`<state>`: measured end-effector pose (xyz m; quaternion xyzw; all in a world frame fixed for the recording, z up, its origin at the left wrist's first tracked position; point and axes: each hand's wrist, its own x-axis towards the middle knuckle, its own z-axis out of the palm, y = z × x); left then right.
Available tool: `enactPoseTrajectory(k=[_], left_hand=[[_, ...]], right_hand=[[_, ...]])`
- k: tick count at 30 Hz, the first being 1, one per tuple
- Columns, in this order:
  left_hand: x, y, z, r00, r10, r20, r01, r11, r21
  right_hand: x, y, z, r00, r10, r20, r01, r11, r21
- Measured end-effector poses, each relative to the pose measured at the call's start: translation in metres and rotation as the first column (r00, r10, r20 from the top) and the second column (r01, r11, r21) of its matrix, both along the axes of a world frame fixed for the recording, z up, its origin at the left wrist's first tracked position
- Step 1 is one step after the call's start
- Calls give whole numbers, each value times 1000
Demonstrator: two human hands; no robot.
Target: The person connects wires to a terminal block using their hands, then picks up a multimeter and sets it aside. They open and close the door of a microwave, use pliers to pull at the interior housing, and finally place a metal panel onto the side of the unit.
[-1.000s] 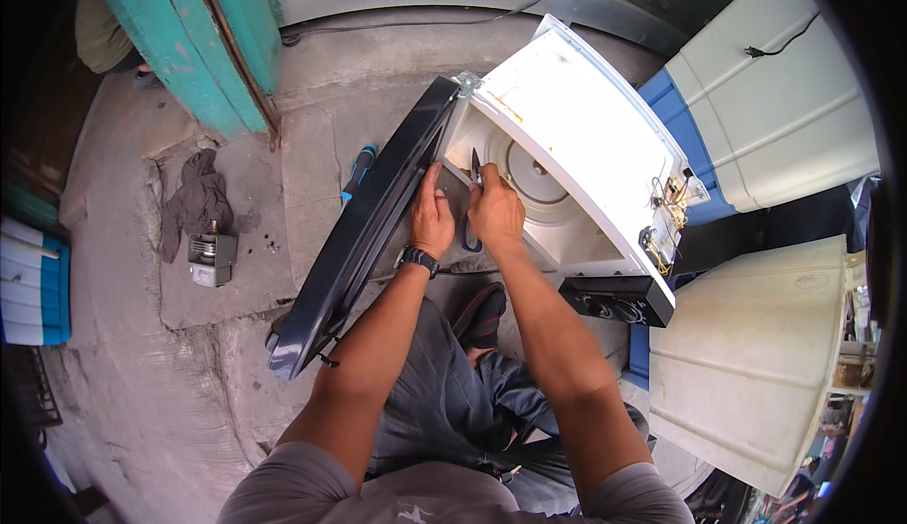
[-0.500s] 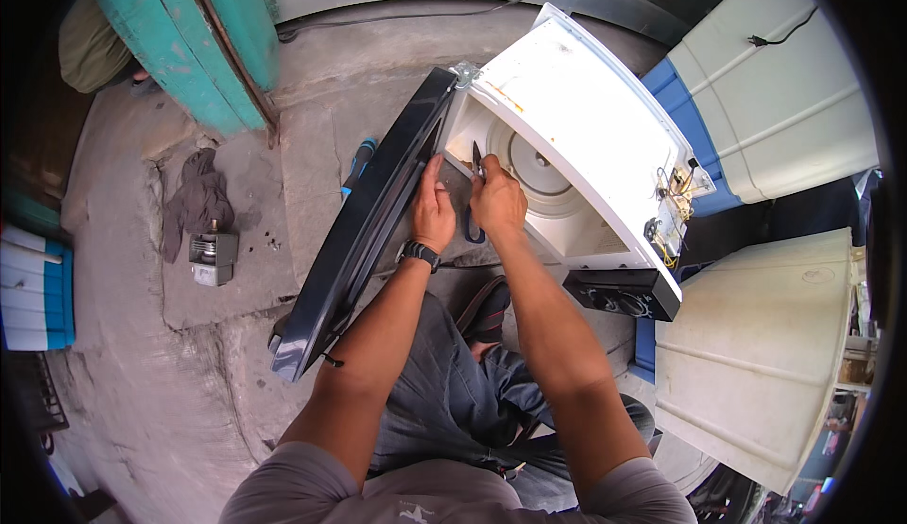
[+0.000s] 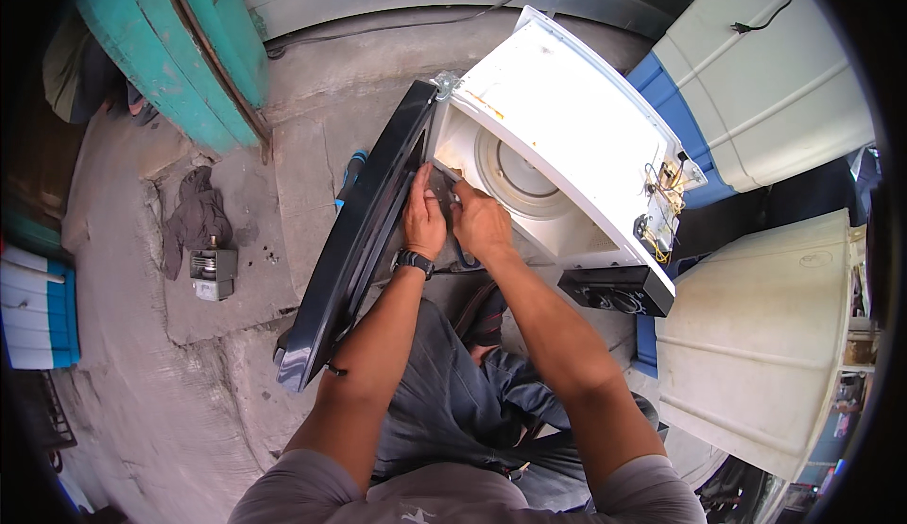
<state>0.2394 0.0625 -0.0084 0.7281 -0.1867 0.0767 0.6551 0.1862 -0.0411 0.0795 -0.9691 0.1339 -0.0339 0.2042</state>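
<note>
An opened microwave oven [image 3: 567,80] rests ahead of me, its white cavity showing a round base, wires exposed at its right end. Its black door [image 3: 354,231] stands swung out on the left. My left hand [image 3: 424,219] lies against the door's inner edge, fingers stretched upward. Just right of it, my right hand [image 3: 481,223] grips dark-handled scissors [image 3: 465,257] at the cavity's front edge near the hinge side; their tips are hidden by my fingers.
A blue-handled tool [image 3: 351,172] lies behind the door. A grey cloth [image 3: 194,205] and metal part [image 3: 213,274] are on the concrete floor [image 3: 151,382]. White-and-blue bins [image 3: 756,99] stand right. A person's leg [image 3: 71,89] shows beyond the teal post [image 3: 142,42].
My right hand has shifted left and down with the scissors, closer to my left hand, hiding the blades that showed before. The whole view has shifted slightly.
</note>
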Motion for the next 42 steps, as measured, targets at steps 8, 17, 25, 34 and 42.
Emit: enactPoseTrajectory(k=[8,17,25,34,42], left_hand=[[8,3,-9,1000,5,22,-5,1000,7],[8,3,-8,1000,1,8,-1,1000,-14],[6,-3,-3,1000,-21,-16,21,1000,-11],[-12,-32,24,925,-154,347,-166,658,735],[-25,-23,25,946,-11,324,-264,552,791]], right_hand=[[6,0,6,999,-16,45,14,999,40],[7,1,10,997,-49,67,39,989,141],[-26,-10,15,998,31,-48,-21,981,195],[-251,-38,-13,970,-210,-118,241,847,473],[-288,-81,-23,939,-333,-83,329,804,496]])
